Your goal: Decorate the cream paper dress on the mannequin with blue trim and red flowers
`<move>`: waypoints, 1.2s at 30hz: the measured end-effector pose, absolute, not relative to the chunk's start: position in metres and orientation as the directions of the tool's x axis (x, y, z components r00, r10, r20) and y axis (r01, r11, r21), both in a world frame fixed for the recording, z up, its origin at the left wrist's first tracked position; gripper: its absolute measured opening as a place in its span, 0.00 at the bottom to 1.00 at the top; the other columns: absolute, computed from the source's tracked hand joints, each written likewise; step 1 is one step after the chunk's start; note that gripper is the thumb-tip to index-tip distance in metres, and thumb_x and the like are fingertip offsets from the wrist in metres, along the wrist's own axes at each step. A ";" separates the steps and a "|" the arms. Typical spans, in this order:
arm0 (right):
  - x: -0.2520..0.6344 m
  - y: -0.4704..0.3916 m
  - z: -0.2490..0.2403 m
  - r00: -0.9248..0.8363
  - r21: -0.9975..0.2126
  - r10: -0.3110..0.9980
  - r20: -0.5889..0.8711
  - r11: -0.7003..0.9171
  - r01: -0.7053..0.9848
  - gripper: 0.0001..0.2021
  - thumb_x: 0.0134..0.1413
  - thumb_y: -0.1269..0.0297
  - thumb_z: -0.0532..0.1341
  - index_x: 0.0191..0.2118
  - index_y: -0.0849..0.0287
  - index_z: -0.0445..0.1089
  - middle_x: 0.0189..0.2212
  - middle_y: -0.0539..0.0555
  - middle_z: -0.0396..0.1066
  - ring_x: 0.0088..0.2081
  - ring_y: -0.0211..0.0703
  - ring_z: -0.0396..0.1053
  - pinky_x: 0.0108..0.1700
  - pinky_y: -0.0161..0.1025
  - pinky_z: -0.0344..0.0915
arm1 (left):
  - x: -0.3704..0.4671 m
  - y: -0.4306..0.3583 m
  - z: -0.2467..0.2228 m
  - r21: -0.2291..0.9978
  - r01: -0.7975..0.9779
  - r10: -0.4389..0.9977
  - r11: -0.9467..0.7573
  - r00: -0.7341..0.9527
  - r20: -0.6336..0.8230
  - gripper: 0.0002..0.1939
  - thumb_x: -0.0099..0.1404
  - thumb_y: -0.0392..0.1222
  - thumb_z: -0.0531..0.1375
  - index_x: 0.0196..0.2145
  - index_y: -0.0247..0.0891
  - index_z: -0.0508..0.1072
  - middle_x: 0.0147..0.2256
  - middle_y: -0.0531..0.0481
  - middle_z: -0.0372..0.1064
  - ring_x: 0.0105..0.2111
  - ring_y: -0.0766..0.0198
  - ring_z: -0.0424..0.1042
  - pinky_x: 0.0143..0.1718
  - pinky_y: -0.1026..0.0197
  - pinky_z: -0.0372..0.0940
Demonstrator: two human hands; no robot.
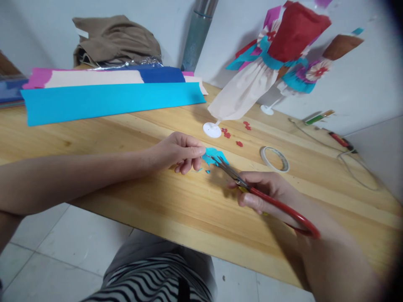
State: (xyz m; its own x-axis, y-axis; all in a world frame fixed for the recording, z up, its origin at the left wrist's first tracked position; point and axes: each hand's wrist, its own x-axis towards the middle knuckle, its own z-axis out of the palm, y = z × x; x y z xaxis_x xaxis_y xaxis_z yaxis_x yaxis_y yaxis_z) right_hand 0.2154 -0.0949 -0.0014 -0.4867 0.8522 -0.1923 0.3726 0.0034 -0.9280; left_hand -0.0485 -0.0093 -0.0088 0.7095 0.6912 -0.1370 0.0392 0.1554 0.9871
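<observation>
My left hand (187,153) pinches a small piece of bright blue paper (217,156) between thumb and fingers, over the wooden table. Red-handled scissors (242,183) are gripped in my right hand (262,191). Their blades are parted and reach to the blue paper's lower edge; whether they touch it I cannot tell. Small blue scraps (208,171) lie just below the paper. Several red paper cut-outs (226,133) rest on the table beyond it, near the white round base (212,130) of a paper doll dress.
Folded sheets of blue paper (116,102) lie at the back left, before a brown cloth (119,40) and a bottle (198,37). Two paper dress figures (245,92) stand at the back right. A tape roll (274,159) and a corded red-handled tool (341,141) lie to the right.
</observation>
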 end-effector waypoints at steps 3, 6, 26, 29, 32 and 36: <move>0.215 -0.095 0.000 -0.478 -0.928 0.858 -0.187 0.005 0.373 0.13 0.58 0.52 0.66 0.36 0.58 0.75 0.22 0.47 0.65 0.20 0.30 0.54 0.20 0.32 0.50 | -0.048 -0.009 -0.008 0.988 0.043 0.687 0.148 0.714 -0.134 0.18 0.65 0.46 0.61 0.22 0.32 0.73 0.14 0.52 0.63 0.14 0.74 0.59 0.17 0.72 0.51; 0.215 -0.095 0.001 -0.486 -0.923 0.850 -0.204 -0.002 0.384 0.13 0.57 0.53 0.67 0.35 0.58 0.74 0.23 0.47 0.64 0.21 0.31 0.54 0.20 0.32 0.50 | -0.048 -0.010 -0.008 0.989 0.057 0.691 0.139 0.710 -0.138 0.18 0.64 0.47 0.62 0.22 0.32 0.73 0.14 0.52 0.63 0.14 0.74 0.58 0.16 0.71 0.51; 0.206 -0.092 0.008 -0.455 -0.917 0.843 -0.286 -0.103 0.386 0.14 0.49 0.53 0.71 0.30 0.58 0.75 0.15 0.44 0.60 0.15 0.28 0.49 0.16 0.31 0.45 | -0.048 -0.011 0.000 0.992 0.100 0.681 0.072 0.722 -0.122 0.16 0.64 0.42 0.62 0.21 0.32 0.73 0.14 0.52 0.63 0.15 0.74 0.59 0.17 0.71 0.53; 0.205 -0.093 0.010 -0.442 -0.912 0.848 -0.293 -0.109 0.397 0.14 0.50 0.52 0.71 0.28 0.59 0.75 0.15 0.45 0.60 0.15 0.28 0.48 0.16 0.30 0.46 | -0.048 -0.010 0.000 0.993 0.095 0.679 0.070 0.725 -0.117 0.16 0.63 0.42 0.62 0.21 0.32 0.73 0.15 0.52 0.64 0.15 0.74 0.60 0.18 0.71 0.54; 0.205 -0.095 0.009 -0.427 -0.910 0.852 -0.303 -0.125 0.396 0.15 0.49 0.52 0.71 0.32 0.59 0.78 0.15 0.44 0.61 0.15 0.27 0.48 0.16 0.30 0.48 | -0.048 -0.008 -0.003 0.995 0.075 0.671 0.069 0.734 -0.102 0.16 0.63 0.43 0.62 0.21 0.32 0.73 0.14 0.52 0.63 0.14 0.74 0.59 0.17 0.71 0.54; 0.208 -0.096 0.006 -0.443 -0.923 0.850 -0.285 -0.119 0.367 0.13 0.50 0.52 0.71 0.32 0.59 0.78 0.15 0.45 0.62 0.14 0.27 0.48 0.16 0.30 0.47 | -0.046 -0.006 -0.006 0.995 0.066 0.649 0.076 0.754 -0.100 0.16 0.63 0.44 0.62 0.21 0.32 0.73 0.13 0.52 0.63 0.14 0.74 0.59 0.16 0.71 0.53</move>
